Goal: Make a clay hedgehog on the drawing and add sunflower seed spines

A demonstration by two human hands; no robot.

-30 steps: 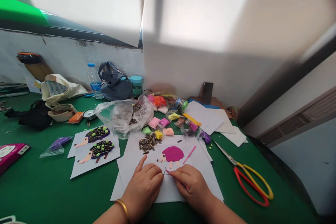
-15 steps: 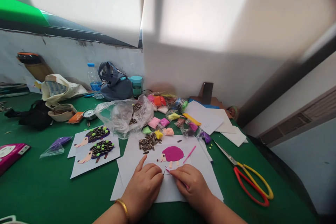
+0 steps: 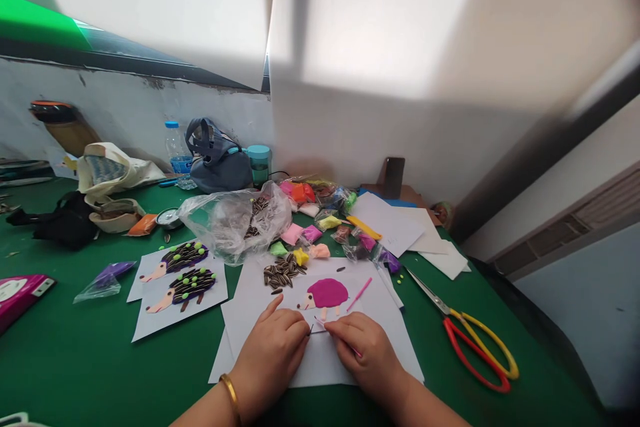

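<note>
White paper point(image 3: 320, 360) lies before me, bearing a magenta clay hedgehog point(image 3: 327, 293) with a pale face and legs. My left hand point(image 3: 277, 350) rests below it, index finger stretched out and the other fingers curled; a thin dark strand shows at its fingertips, and whether it is gripped is unclear. My right hand point(image 3: 365, 347) is closed around a thin pink tool, its tip close to the left fingertips. Another pink stick point(image 3: 360, 294) lies right of the hedgehog. Sunflower seeds point(image 3: 283, 272) are piled above my left hand.
Two finished hedgehog pictures point(image 3: 180, 300) lie left. Open scissors point(image 3: 470, 327) are at the right. Behind the paper sit a plastic bag of seeds point(image 3: 240, 220), clay packets point(image 3: 293, 233) and loose papers point(image 3: 387, 223). A bottle point(image 3: 177, 153) and blue bag point(image 3: 220, 163) stand by the wall.
The pink tool's tip in my right hand has shifted slightly and is less distinct. Both hands otherwise stay nearly in place, and the whole view has moved very slightly.
</note>
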